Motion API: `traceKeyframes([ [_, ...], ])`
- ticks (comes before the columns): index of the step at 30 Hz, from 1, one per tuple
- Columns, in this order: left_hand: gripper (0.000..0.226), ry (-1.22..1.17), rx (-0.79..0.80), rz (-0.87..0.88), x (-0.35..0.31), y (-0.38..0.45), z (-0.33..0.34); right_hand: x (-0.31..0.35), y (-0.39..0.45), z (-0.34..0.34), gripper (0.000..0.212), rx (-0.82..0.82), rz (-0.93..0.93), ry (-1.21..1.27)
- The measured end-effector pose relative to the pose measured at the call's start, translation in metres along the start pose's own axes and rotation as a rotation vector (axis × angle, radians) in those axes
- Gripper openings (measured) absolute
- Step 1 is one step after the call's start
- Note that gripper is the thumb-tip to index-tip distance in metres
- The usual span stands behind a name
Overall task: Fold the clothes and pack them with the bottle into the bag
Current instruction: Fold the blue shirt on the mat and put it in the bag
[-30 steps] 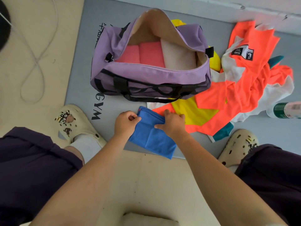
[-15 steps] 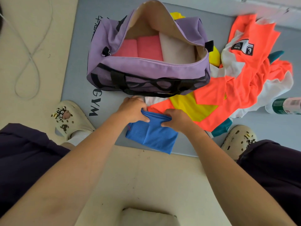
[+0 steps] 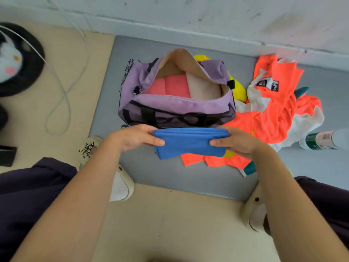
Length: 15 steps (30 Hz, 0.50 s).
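Left hand: the left hand (image 3: 136,138) grips the left end of the folded blue garment (image 3: 189,142), thumb on top, fingers curled under the edge.
Right hand: the right hand (image 3: 238,141) grips the right end of the same garment, thumb on top, fingers wrapped beneath.
Blue garment: folded into a flat rectangle, held level between both hands, just in front of the bag's near side.
Bag: the purple bag (image 3: 175,103) stands on the grey mat (image 3: 105,103), zipper open; black straps hang across its near side.
Bag contents: a folded pink garment (image 3: 168,87) lies in the left part; a beige item (image 3: 203,87) lies beside it on the right.
Unfolded clothes: an orange and white pile (image 3: 273,110) lies on the mat to the right of the bag; a yellow piece (image 3: 238,89) shows between the bag and the pile.
Bottle: the bottle (image 3: 324,139) lies on its side at the right edge of the view, just beside the pile.
Floor: a white cable (image 3: 62,87) loops on the beige floor left of the mat.
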<state>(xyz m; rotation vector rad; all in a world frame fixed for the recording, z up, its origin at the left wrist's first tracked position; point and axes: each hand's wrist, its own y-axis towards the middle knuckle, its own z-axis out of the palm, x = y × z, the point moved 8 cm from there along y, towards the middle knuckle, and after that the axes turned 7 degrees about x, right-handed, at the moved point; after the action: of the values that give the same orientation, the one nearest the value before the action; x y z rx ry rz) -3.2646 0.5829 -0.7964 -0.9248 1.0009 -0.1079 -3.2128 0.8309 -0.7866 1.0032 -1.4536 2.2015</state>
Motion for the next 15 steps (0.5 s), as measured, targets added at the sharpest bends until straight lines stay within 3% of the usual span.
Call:
traceKeyframes([
  [3,0.024,-0.03,-0.175,0.166,-0.065,-0.035,-0.022,0.077,-0.024,-0.008,0.045,-0.062,-0.133,-0.09],
  [8,0.005,-0.044,-0.633,0.5,-0.158,-0.083,-0.067,0.199,-0.052,-0.022,0.021,-0.372,-0.517,-0.167],
  [11,0.007,-0.116,-0.679,0.611,-0.184,-0.078,-0.077,0.236,-0.048,-0.03,0.02,-0.506,-0.629,-0.217],
  [15,0.009,-0.129,-0.614,0.487,-0.171,-0.026,-0.08,0.223,0.002,-0.034,0.023,-0.504,-0.439,-0.426],
])
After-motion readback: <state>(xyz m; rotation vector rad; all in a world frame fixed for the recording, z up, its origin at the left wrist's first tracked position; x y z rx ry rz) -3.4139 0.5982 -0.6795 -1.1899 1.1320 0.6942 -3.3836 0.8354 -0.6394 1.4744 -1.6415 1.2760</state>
